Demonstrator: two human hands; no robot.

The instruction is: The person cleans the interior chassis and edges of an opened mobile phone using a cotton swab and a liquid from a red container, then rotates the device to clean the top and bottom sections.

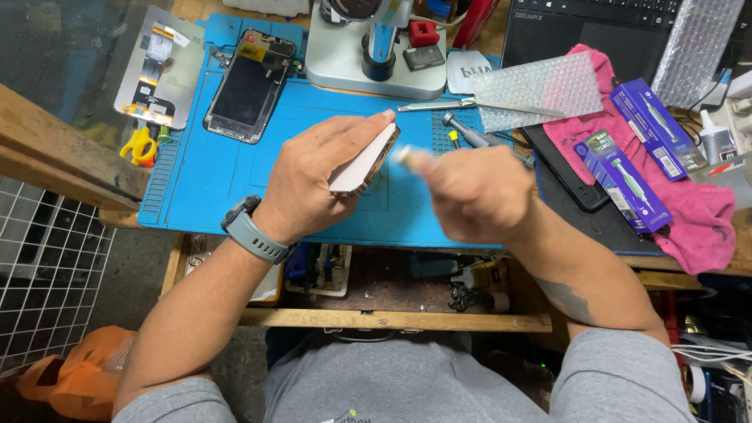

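My left hand (pixel 317 176) grips a white-backed phone (pixel 364 160) tilted on edge above the blue mat's (pixel 204 180) front edge. My right hand (pixel 470 192) is blurred beside it; I cannot tell its grip.

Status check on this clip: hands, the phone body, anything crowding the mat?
Left hand grips phone body, tilted above blue mat. Right hand blurred at its edge, fingers closed, contents unclear. Spare screen, screwdriver lie nearby, apart.

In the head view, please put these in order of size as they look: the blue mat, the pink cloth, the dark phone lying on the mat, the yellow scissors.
1. blue mat
2. pink cloth
3. dark phone
4. yellow scissors
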